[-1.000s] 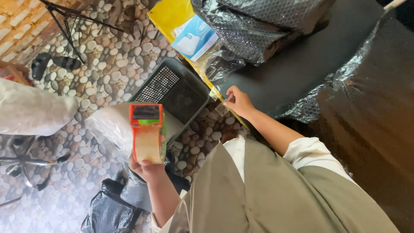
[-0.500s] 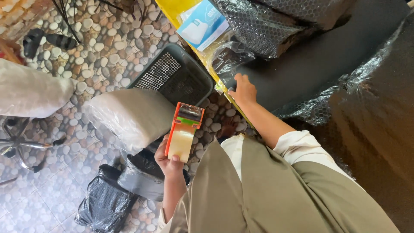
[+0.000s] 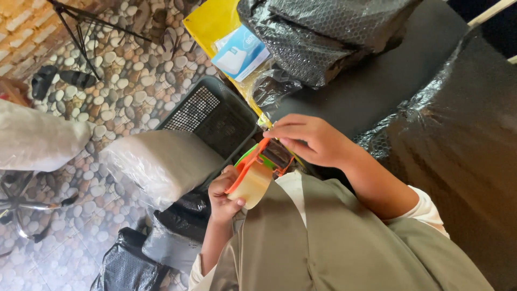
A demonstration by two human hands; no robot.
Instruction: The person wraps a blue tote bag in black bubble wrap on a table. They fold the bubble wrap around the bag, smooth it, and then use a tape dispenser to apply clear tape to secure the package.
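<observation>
Since the earlier frame, the right hand has come off the black table and now meets the orange tape dispenser at centre frame, its fingers curled and pinching at the dispenser's upper end — probably the tape's loose end, though that is hard to see. At lower centre, the left hand wraps around the tape roll, thumb pressed on its side. Above them, a light blue and white packet lies on a yellow sheet, beside a black bubble-wrapped parcel at top centre. A dark mesh basket and a white wrapped bundle sit left of the hands on the pebble floor.
</observation>
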